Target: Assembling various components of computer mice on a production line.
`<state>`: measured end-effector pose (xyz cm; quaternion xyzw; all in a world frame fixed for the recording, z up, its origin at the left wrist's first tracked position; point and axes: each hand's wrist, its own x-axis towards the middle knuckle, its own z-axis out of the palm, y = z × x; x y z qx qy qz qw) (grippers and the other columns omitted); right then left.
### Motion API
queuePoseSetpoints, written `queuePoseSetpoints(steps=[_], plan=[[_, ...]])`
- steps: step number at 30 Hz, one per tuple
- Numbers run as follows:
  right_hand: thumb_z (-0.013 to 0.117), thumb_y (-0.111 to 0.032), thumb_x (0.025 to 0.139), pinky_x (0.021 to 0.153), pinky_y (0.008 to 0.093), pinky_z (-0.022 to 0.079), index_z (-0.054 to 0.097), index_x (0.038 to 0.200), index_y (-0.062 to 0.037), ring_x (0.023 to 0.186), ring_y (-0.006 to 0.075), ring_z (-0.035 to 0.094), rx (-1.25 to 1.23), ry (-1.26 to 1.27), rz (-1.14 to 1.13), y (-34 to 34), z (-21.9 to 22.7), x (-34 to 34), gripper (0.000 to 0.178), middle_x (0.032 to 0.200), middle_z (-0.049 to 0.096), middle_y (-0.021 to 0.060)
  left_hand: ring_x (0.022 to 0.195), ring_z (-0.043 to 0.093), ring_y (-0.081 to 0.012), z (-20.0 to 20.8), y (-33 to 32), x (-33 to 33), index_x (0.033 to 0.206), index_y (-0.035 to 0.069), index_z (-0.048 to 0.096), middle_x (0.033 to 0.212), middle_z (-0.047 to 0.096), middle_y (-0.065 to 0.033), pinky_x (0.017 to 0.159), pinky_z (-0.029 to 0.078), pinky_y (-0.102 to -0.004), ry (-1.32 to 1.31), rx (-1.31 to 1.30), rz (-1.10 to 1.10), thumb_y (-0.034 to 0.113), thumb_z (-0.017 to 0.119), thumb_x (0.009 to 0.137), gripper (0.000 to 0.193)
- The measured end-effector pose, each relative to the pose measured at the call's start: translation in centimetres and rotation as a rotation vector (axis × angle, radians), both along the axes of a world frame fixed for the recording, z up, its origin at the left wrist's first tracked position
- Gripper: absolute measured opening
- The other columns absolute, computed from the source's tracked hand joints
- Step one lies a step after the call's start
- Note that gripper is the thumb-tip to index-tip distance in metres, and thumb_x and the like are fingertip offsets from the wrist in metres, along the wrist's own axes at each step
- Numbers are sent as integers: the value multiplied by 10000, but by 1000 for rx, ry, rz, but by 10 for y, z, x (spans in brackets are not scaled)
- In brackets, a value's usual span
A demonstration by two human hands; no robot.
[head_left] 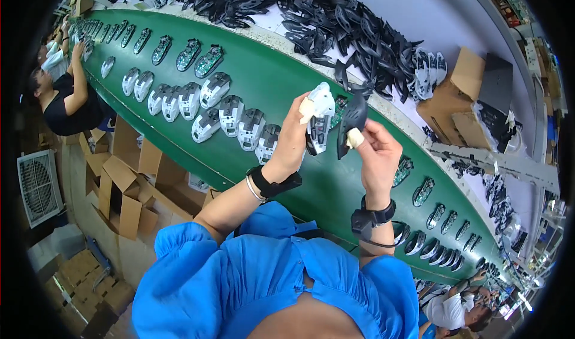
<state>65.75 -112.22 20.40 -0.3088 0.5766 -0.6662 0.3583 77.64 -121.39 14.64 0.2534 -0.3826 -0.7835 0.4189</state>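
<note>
My left hand (291,136) is closed on a silver-and-black computer mouse body (320,120), held tilted over the green belt, with a pale cover on its thumb. In my right hand (381,153) is a curved black plastic side panel (353,122), pinched upright just right of the mouse body. A small gap separates the two parts. A pale finger cot wraps the right thumb too. Behind them, partly hidden, lies a green circuit board (338,108). Nearest on the belt to my left hand is a row of grey mouse bodies (250,129).
The green conveyor belt (263,90) carries mouse bases with circuit boards (209,61) and finished-looking mice (413,242). A heap of black panels (335,24) covers the far ledge. Cardboard boxes (129,198) stand left below the belt; another box (458,108) sits at right. Other people (69,93) work alongside.
</note>
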Motion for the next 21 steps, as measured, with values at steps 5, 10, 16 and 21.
queuePoseSetpoints(steps=[5,10,16,21], plan=[[729,42,741,639,217,507,678,980,51,718,98,618,10,173,-90,6,11,23,245,839,639,67,1119,508,-156,14,11,0,1342,-18,351,1222,514,-107,960,397,-287,-82,-139,-66,416,330,1003,552],[771,-24,717,642,242,518,632,1016,10,697,95,645,155,374,-150,8,9,28,331,771,677,62,1085,513,-150,20,11,4,1312,-28,367,1198,509,-117,931,407,-274,-70,-19,-79,452,275,1007,576],[751,-23,726,611,243,508,558,970,-39,651,118,657,216,588,-53,9,18,34,311,703,674,51,1068,520,-159,19,15,13,1302,-6,385,1191,517,-117,914,422,-289,-284,-285,-98,165,538,897,466],[751,-19,707,667,279,524,499,1090,-57,707,145,664,446,515,62,12,24,36,460,752,675,51,1021,536,-122,26,6,23,1270,-2,469,1133,558,-68,914,420,-260,-389,-278,-157,62,679,764,552]])
